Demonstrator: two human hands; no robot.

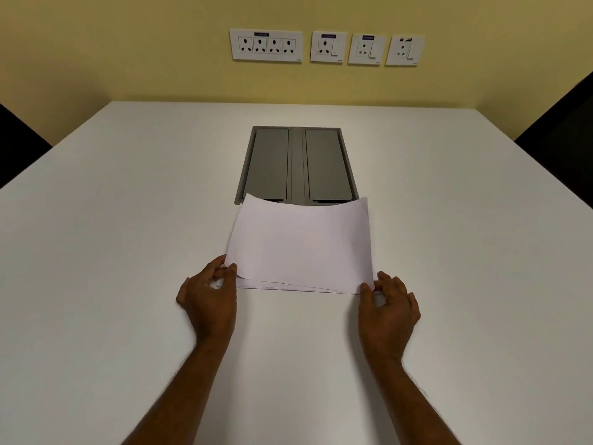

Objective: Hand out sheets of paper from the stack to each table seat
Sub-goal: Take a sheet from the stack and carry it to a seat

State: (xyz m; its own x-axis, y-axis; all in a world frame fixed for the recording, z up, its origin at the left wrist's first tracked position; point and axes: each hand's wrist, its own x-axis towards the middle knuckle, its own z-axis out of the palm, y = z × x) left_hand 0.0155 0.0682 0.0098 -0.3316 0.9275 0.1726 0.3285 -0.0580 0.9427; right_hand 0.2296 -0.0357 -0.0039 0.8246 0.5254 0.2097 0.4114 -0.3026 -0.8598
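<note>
A thin stack of white paper [282, 286] lies on the white table [128, 252] straight ahead of me. Its top sheet [301, 242] is curled upward, with the far edge lifted over the near end of the grey panel. My left hand [208, 300] pinches the sheet's near left corner between thumb and fingers. My right hand [386, 308] pinches the near right corner the same way. Both hands rest low, close to the table surface.
A grey recessed cable box [296, 162] with two closed lids is set into the table beyond the paper. Wall sockets [266, 45] line the yellow wall behind. Dark chair backs [19, 146] show at the left and right [561, 123] table edges.
</note>
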